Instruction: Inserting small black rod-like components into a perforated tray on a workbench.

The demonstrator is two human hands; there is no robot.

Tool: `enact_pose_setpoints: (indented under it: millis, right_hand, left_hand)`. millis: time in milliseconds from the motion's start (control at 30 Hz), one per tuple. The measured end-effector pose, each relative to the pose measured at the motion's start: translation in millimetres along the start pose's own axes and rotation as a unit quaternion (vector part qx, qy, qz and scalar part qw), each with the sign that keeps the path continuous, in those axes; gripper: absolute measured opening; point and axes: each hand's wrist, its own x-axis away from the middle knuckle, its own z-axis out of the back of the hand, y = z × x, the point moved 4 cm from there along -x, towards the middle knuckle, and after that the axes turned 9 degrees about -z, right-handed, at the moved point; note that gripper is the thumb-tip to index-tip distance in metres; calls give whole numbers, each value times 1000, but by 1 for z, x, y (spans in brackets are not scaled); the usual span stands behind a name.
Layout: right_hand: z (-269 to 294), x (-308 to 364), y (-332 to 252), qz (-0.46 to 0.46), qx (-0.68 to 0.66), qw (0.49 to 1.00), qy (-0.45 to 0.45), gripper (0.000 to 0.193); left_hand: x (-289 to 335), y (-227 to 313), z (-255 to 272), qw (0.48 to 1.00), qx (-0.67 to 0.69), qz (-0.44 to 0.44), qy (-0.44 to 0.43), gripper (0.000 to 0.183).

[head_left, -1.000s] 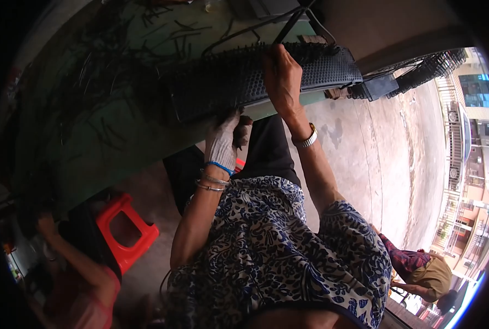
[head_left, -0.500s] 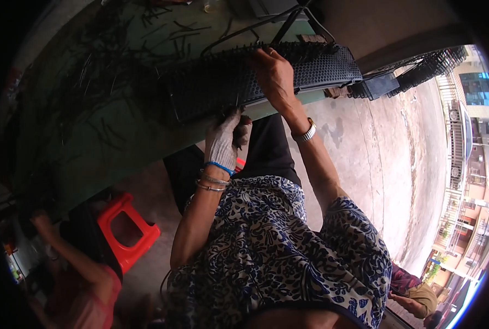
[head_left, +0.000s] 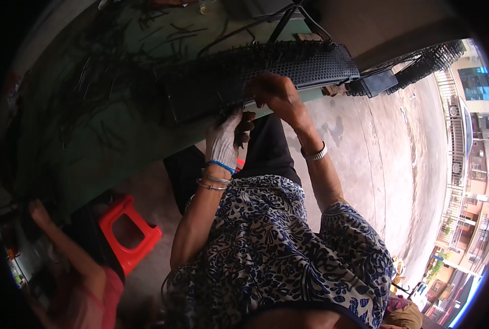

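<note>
A long black panel full of small round holes (head_left: 315, 64) lies along the near edge of the green table, thin dark pieces bristling from its far side. My left hand (head_left: 222, 140), in a pale knitted glove with dark fingertips, is at the panel's near edge. Its fingers are curled; what they hold is too dark to make out. Bare, with bent fingers drawn together, my right hand (head_left: 280, 96) hovers over the panel's near edge, just above my left hand. Anything between its fingertips is hidden by shadow and slight blur.
Thin black strips (head_left: 110, 134) lie scattered over the green table (head_left: 145, 151). A dark metal frame (head_left: 280, 24) stands behind the panel. On the left are a red plastic stool (head_left: 148, 241) and another person's arm (head_left: 69, 247). A dark box (head_left: 379, 85) sits beyond the panel's right end.
My right hand has come back from the panel's bristling far side toward my left hand. My left hand stays nearly in place. The other person's arm at the left has shifted slightly.
</note>
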Motion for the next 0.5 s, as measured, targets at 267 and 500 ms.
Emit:
enact_pose_setpoints:
  millis: [267, 500]
  right_hand:
    - [25, -17, -16, 211, 123, 898, 366, 8]
    - [1, -20, -5, 145, 225, 918, 292, 7]
  left_hand:
    - [-4, -5, -1, 1000, -12, 23, 15, 20]
    - [-7, -11, 3, 999, 2, 52, 6, 19]
